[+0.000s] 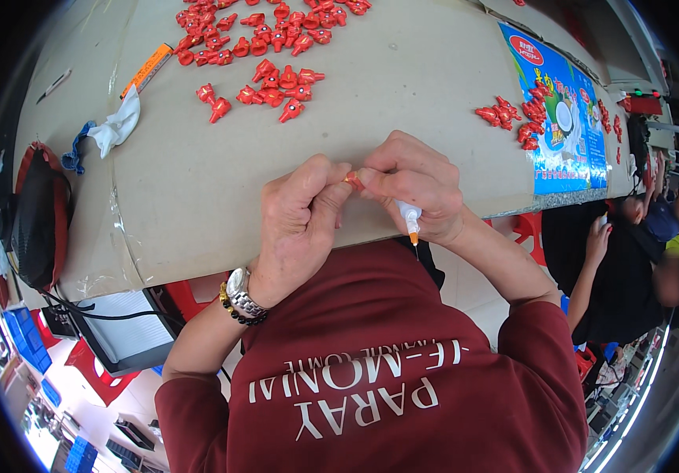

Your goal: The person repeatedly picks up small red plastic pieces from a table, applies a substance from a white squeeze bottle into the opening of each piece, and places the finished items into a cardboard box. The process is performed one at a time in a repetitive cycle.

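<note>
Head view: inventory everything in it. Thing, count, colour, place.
Table: one, greyish, ahead
Small pieces: dozens, red, table's far side and right
Held piece: one, red, between left hand and right hand
Needle-tipped bottle: one, white and orange, right hand
Printed sheet: at least one, blue, table's right
Narrow strip: one, orange, table's left
Pen: one, whitish, far left
Tissue: one, white, left
Cloth: one, blue, beside tissue
Bag: one, black and red, table's left edge
Stools: several, red, below table
Crates: several, blue, lower left
Co-workers: at least two, dark clothing, right
Background clutter: uncountable
Watch: one, silver, left wrist
Shirt: one, dark red, lower centre
Hands: two, bare, centre
</note>
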Tool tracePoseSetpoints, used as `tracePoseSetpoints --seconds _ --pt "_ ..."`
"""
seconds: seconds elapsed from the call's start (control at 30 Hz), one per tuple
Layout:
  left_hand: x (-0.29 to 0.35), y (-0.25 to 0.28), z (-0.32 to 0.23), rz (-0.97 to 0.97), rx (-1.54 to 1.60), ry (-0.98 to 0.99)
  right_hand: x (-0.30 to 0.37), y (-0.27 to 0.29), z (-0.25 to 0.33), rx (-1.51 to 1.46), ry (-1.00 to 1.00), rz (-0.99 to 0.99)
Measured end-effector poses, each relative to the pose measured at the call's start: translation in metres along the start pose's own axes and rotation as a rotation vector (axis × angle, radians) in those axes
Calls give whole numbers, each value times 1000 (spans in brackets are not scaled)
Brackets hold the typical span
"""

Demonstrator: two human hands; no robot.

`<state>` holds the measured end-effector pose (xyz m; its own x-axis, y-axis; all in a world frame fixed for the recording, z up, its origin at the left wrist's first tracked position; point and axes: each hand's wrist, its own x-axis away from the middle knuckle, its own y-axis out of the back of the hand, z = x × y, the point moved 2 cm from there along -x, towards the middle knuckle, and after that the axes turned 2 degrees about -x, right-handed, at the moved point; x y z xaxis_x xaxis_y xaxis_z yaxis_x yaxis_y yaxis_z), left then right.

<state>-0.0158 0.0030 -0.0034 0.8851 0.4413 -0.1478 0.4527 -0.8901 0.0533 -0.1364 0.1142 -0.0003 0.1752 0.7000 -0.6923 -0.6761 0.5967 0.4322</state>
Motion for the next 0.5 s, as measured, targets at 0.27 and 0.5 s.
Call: tracePoseSetpoints --seconds 0.27,0.5 --pt "0 0 0 6 -38 -19 0 0 1 2 -4 10" --pt "0 1 0 2 -77 -2 0 0 0 -2 3 24"
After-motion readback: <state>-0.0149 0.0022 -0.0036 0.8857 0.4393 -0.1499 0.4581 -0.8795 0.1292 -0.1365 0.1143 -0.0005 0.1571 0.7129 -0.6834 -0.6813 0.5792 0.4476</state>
